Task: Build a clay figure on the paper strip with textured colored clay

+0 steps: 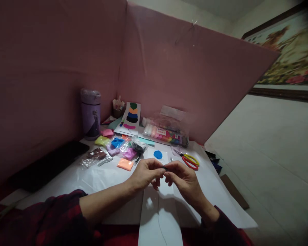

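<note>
Between left hand (pixel 146 173) and right hand (pixel 185 178), pinching a dark bit (pixel 165 168), probably for steadiness, with blue blob (pixel 157 154) beyond, likely for reach.

Can't make out that dark bit (pixel 165 168), nearly swallowed between left hand (pixel 145 173) and right hand (pixel 184 179)! Getting only part of the painting (pixel 292 65), tucked behind the board (pixel 195 71), chopped at the right edge. Can't read the bag label (pixel 161 132), far too tiny. Seeing both sleeves (pixel 59 218) and white strip (pixel 154 235) sliced by the bottom edge.
</note>
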A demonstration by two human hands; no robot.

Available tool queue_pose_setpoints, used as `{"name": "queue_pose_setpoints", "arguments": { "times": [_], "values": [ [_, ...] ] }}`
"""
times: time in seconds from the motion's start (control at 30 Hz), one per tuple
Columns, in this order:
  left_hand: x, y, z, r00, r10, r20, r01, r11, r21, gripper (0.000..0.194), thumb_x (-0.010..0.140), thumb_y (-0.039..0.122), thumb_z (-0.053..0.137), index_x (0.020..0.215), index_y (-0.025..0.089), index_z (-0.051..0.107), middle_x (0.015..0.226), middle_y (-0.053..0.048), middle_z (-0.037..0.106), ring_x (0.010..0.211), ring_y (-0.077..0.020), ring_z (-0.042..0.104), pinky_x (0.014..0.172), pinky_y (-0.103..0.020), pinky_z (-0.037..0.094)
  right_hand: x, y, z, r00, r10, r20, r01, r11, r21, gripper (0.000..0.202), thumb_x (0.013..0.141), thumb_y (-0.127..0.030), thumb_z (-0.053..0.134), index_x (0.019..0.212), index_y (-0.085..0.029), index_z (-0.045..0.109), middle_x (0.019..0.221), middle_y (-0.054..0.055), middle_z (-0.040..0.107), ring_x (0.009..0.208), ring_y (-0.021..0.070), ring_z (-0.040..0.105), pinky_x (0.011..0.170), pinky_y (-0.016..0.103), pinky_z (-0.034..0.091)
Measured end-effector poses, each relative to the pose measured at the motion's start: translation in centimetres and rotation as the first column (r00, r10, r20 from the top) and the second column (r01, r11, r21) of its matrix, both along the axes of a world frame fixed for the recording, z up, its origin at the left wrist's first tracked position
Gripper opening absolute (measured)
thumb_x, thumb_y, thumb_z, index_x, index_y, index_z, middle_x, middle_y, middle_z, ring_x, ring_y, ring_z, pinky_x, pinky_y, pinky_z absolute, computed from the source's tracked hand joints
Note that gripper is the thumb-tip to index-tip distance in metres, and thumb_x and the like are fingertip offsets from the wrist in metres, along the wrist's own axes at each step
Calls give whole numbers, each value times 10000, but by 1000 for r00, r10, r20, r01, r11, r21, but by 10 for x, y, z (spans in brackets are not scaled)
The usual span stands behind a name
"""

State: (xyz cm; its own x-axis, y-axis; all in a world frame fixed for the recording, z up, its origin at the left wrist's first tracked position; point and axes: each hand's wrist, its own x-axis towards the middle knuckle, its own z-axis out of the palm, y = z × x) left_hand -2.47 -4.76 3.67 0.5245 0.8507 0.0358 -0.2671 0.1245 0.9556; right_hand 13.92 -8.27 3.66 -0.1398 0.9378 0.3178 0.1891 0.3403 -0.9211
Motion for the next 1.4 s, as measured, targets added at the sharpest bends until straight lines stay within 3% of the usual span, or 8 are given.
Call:
{"name": "queue_pose_setpoints", "arguments": {
  "times": [0.13,0.23,0.4,0.63,0.9,1.03,1.3,1.4],
  "values": [
    [-2,2,6,1000,10,-12,-10,1000,-17,244,651,304,706,689,117,554,468,14,558,368,-85,497,369,-192,399,-5,6,-7,992,-32,-120,33,999,3,109,793,-268,696,832,-182,641,630,-13,622,515,111,557,481,240,475],
    [0,4,2,997,75,-25,-77,993,-94,259,640,312,713,652,127,533,459,24,549,340,-89,491,345,-197,382,-10,6,-17,979,-105,-173,106,994,-6,155,776,-306,710,801,-170,639,621,-12,615,471,100,532,441,231,451],
    [2,11,-11,982,172,80,-158,974,-161,325,600,356,761,697,110,572,539,-9,604,380,-89,511,360,-207,407,-10,5,-21,939,-287,-187,288,957,-22,190,730,-315,734,719,-169,614,533,-42,552,424,98,495,423,228,431],
    [-2,14,-11,977,196,78,-183,971,-153,366,606,367,784,780,96,612,613,-25,630,417,-73,523,378,-182,392,-6,8,-24,908,-377,-184,378,925,-27,199,748,-329,712,750,-165,600,501,-45,543,423,108,495,421,228,422],
    [3,10,-21,991,104,87,-94,989,-110,467,593,362,800,925,93,614,552,33,565,405,-82,510,374,-204,427,-10,5,-30,951,-263,-161,269,963,15,237,810,-392,660,846,-162,619,556,-29,578,471,119,538,479,249,466],
    [3,9,-23,999,19,41,-15,995,-103,407,605,402,778,811,95,610,542,12,573,400,-87,512,366,-203,415,-12,1,-31,977,-153,-147,163,985,63,205,813,-357,665,903,-175,632,636,-15,607,532,128,569,520,262,493],
    [4,8,-20,998,-62,-10,62,997,-48,384,616,428,722,766,94,606,546,-25,599,436,-119,565,422,-226,443,-11,4,-35,981,-158,-109,160,987,18,154,795,-309,693,844,-180,627,637,-21,618,511,108,542,490,232,454],
    [5,8,-17,997,-36,-64,33,998,-54,328,624,390,700,755,104,609,592,-16,597,441,-122,571,398,-233,448,-11,2,-34,979,-180,-99,184,982,36,160,803,-313,686,858,-172,636,656,-11,626,523,108,543,505,236,457]
  ]
}}
